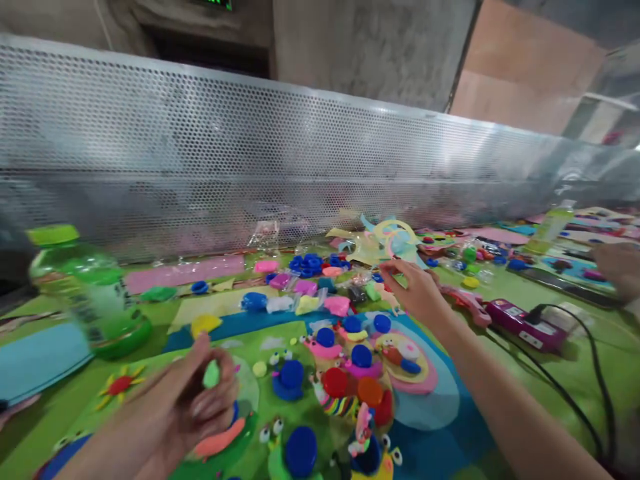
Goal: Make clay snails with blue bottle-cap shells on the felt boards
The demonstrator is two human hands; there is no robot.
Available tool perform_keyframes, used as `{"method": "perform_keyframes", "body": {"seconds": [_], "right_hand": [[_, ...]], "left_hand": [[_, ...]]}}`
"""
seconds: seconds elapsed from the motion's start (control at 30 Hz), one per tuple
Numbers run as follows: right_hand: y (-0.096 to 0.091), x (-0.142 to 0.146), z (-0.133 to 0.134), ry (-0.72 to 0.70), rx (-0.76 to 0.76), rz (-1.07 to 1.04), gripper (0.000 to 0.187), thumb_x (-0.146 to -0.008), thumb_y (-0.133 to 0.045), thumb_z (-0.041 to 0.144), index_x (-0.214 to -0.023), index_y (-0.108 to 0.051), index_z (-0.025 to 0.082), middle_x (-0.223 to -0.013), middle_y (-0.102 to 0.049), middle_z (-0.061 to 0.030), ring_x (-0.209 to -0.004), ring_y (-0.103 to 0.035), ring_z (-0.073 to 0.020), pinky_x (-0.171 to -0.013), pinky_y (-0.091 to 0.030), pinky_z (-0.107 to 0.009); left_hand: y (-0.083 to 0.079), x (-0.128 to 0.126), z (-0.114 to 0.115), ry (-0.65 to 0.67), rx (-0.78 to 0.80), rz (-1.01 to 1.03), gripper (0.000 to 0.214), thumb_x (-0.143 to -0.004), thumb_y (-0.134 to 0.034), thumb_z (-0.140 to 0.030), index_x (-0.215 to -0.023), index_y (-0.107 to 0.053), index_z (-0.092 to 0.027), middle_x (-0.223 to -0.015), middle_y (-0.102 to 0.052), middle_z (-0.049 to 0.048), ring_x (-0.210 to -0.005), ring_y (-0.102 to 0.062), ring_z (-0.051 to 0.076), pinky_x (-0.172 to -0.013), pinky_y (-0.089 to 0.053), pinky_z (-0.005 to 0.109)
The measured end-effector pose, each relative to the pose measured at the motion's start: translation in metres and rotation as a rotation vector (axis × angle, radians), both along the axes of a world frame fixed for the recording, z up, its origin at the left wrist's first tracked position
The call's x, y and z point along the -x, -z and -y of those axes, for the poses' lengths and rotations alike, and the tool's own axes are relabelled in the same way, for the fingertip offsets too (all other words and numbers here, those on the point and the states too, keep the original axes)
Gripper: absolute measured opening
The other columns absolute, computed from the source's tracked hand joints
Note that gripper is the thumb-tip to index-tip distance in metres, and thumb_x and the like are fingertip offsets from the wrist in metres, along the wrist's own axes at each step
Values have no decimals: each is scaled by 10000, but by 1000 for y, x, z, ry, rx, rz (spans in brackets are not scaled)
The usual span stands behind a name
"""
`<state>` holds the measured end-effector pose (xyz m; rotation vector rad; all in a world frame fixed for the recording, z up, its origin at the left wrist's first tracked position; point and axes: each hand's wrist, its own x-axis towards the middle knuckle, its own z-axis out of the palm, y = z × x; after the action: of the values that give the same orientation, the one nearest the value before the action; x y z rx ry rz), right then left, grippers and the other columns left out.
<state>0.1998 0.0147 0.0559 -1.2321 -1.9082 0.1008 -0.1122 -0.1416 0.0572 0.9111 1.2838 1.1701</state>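
My left hand, at the lower left, has its fingers curled around a small light green clay piece. Just beyond its fingertips is a yellow clay lump. My right hand reaches over the far pile, fingers apart, near a light green clay packet and pale cut-paper scraps. Between my arms lies a green and blue picture sheet bearing several clay snails with googly eyes and blue cap shells. A red cap and an orange cap sit among them.
A green-capped bottle stands at left beside blue paper sheets. A perforated metal screen runs behind the table. On the right are a purple device with a black cable, a phone and another person's hand.
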Motion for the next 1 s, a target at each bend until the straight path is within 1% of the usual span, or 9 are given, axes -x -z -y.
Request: {"method": "perform_keyframes", "body": {"seconds": [0.1, 0.17, 0.27, 0.37, 0.47, 0.63, 0.73, 0.83, 1.0], "right_hand": [[-14, 19, 28, -195, -35, 7, 163, -845, -490, 277, -923, -610, 197, -924, -651, -58, -852, -593, -175, -783, -446, -311], [-25, 38, 48, -375, -24, 57, 161, -843, -534, 299, -962, -617, 229, -926, -659, -27, -838, -600, -150, -775, -455, -291], [-41, 74, 76, -742, 10, 219, 310, -802, -623, 322, -1106, -587, 271, -1002, -656, -16, -949, -571, -158, -883, -401, -333], [-51, 101, 94, -928, 8, 365, 325, -821, -607, 279, -1141, -580, 229, -1019, -654, -33, -934, -569, -147, -810, -430, -276], [-49, 108, 102, -964, -54, 402, 218, -849, -573, 242, -1055, -621, 191, -969, -670, -25, -875, -578, -136, -770, -432, -251], [-33, 89, 99, -941, -64, 286, 145, -865, -549, 192, -969, -650, 186, -852, -700, -1, -733, -606, -104, -663, -436, -228], [-29, 79, 90, -759, -127, 122, 123, -861, -560, 226, -919, -663, 194, -813, -704, -1, -715, -618, -111, -702, -428, -264], [-32, 75, 86, -617, -195, 103, 233, -865, -554, 292, -1090, -590, 247, -784, -696, 15, -702, -603, -141, -781, -389, -352], [-28, 82, 98, -673, -296, 281, 318, -907, -472, 342, -1186, -516, 196, -797, -685, -9, -670, -576, -140, -832, -358, -355]], "left_hand": [[-7, -10, 3, 65, 29, 163, 401, -498, -824, -462, -735, -634, -201, -669, -607, -12, -590, -520, 87, -545, -440, 175], [-6, -18, 3, 138, -4, 115, 384, -529, -805, -473, -763, -651, -209, -756, -659, 9, -656, -571, 99, -590, -446, 162], [-3, -25, 2, 231, -103, -79, 348, -635, -715, -520, -652, -651, -179, -619, -639, 15, -525, -529, 85, -498, -401, 161], [-3, -26, 1, 209, -182, -173, 320, -609, -731, -497, -603, -654, -186, -542, -606, 0, -478, -487, 79, -473, -375, 163], [-5, -26, 1, 231, -219, -192, 263, -567, -748, -461, -553, -657, -215, -506, -585, -15, -474, -474, 82, -503, -392, 169], [-3, -22, 2, 363, -208, -480, 322, -700, -624, -475, -490, -644, -231, -472, -543, -9, -458, -422, 86, -516, -387, 175], [3, -15, 1, 212, -202, -502, 401, -693, -584, -605, -544, -639, -237, -549, -575, -1, -531, -484, 104, -548, -414, 164], [8, -12, 1, 84, -197, -409, 485, -651, -556, -704, -579, -623, -228, -588, -594, 6, -558, -512, 110, -535, -426, 150], [7, -20, 5, 131, -170, -373, 480, -614, -650, -634, -920, -663, -263, -815, -674, 35, -689, -600, 175, -603, -496, 216]]}}
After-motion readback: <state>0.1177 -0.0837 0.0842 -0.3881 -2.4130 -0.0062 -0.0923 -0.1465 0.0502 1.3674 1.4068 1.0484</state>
